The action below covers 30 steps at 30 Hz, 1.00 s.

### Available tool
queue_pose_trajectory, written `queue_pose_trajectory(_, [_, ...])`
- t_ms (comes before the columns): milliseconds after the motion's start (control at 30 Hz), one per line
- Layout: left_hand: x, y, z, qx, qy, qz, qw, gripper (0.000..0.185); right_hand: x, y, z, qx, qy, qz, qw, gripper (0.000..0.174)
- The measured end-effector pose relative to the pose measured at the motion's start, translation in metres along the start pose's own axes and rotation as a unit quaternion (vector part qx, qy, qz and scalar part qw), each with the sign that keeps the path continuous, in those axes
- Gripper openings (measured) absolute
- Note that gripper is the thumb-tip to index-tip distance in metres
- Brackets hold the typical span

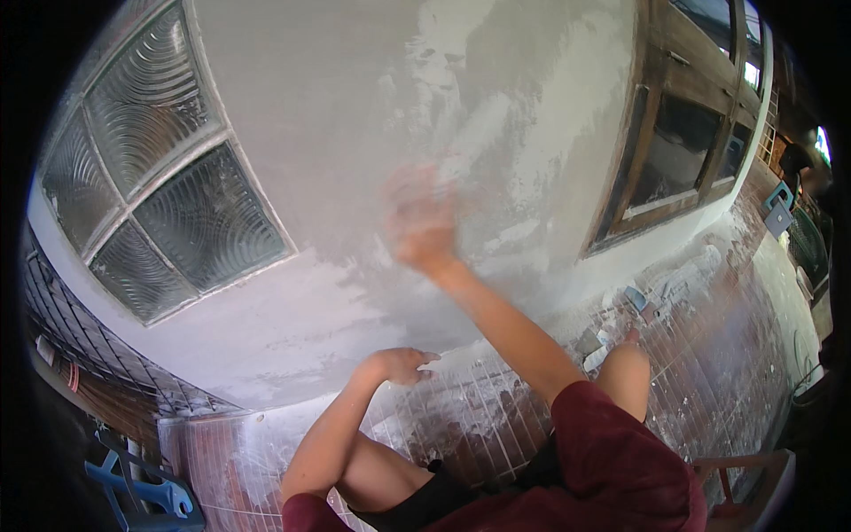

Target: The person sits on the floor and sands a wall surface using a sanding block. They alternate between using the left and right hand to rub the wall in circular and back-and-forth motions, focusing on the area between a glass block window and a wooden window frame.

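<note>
My right hand (pixel 423 216) is raised in front of a grey plastered wall (pixel 319 133) with paler, whitish patches. It is blurred by motion, so its fingers and anything under the palm cannot be made out. Lower down, my left hand (pixel 404 366) hangs near the foot of the wall, above the floor, with its fingers apart and no object visible in it. White dust and smears cover the reddish-brown tiled floor (pixel 505 425) below both hands.
Wavy glass panes in a pale frame (pixel 211 166) sit in the wall at left. A brown wooden frame with dark panes (pixel 685 149) stands at right. White debris (pixel 691 272) and scraps lie along the wall's foot. A blue plastic stool (pixel 149 492) is at lower left.
</note>
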State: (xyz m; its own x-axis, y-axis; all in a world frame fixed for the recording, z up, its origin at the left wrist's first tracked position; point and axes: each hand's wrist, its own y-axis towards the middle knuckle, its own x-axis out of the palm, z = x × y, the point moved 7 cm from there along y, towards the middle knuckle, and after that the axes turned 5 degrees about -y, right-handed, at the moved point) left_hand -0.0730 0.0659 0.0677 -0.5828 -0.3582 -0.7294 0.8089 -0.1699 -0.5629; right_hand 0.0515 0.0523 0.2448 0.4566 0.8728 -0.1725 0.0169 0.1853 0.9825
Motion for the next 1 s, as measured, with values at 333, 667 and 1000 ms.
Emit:
queue_pose_trajectory(333, [0.006, -0.016, -0.011, 0.011, -0.014, 0.005, 1.000, 0.065, -0.028, -0.117, 0.101, 0.237, -0.112, 0.100, 0.960, 0.046])
queue_pose_trajectory(667, [0.011, -0.013, -0.011, 0.016, -0.028, -0.012, 0.999, 0.066, 0.005, -0.112, 0.109, 0.481, -0.051, 0.075, 0.872, 0.061])
queue_pose_trajectory(1000, [0.008, 0.007, -0.005, 0.017, -0.040, -0.044, 0.998, 0.067, -0.017, -0.051, 0.060, 0.133, -0.061, 0.065, 0.987, 0.053])
